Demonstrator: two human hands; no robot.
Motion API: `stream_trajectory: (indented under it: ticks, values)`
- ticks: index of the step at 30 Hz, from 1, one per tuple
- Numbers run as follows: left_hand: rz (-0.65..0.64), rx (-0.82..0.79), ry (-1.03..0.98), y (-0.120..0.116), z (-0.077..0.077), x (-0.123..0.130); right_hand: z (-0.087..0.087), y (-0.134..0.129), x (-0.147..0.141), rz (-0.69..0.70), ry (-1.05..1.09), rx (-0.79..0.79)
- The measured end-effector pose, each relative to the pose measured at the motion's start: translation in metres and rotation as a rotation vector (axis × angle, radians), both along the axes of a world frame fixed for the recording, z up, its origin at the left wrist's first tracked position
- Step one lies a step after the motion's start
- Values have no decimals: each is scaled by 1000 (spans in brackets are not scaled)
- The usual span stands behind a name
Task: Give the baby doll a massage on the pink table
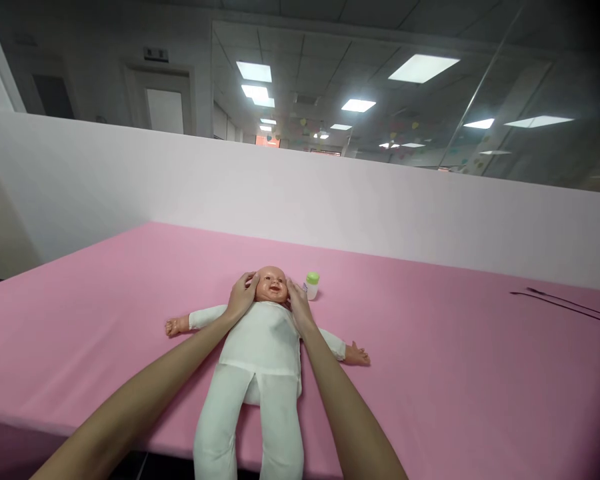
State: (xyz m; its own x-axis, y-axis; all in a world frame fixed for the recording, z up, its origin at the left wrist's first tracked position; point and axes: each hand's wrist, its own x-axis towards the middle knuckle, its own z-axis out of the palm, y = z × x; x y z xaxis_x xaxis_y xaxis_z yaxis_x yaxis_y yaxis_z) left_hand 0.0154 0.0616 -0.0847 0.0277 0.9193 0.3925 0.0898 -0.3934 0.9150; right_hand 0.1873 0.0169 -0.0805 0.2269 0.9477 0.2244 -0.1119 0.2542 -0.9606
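A baby doll (264,337) in a white top and white trousers lies on its back, arms spread out to both sides. Its head (271,285) is held between my two hands. My left hand (243,295) rests against the left side of the head, fingers bent around the temple. Against the other side, my right hand (299,300) has its fingers along the cheek and ear. Fingertips of both hands are partly hidden by the angle. Just beyond my right hand stands a small clear bottle with a green cap (312,285), upright.
A pink cover (420,373) spreads under the doll. Two thin dark cords or rods (565,303) lie at the far right. Behind rises a low white wall (330,193) with a glass pane (360,80) above it. The doll's legs reach past the front edge.
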Motion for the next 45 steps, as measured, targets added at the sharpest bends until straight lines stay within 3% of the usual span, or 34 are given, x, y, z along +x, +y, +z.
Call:
stream_trajectory:
  ticks: [7,22,27,33,37,39,41,43,45]
  values:
    - [-102,115,233,-14,2,-14,18,-22,6,150,-212,24]
    - [-152,189,259,-6,-13,-17,12,-23,12,258,-263,81]
    - [-25,203,497,-22,-6,-23,11,-32,6,66,-531,50]
    - [17,192,1124,-71,5,-81,23,-89,20,-59,-1231,-252]
    - [46,59,1132,-89,9,-140,33,-131,54,-156,-1504,-333]
    - [-11,11,1055,-92,9,-167,36,-148,75,-169,-1489,-350]
    - [-22,-11,977,-91,9,-188,37,-161,96,-87,-1364,-364]
    - [0,-30,898,-89,11,-200,37,-170,113,15,-1188,-355]
    - [-20,-42,782,-88,16,-203,37,-176,123,33,-1048,-303]
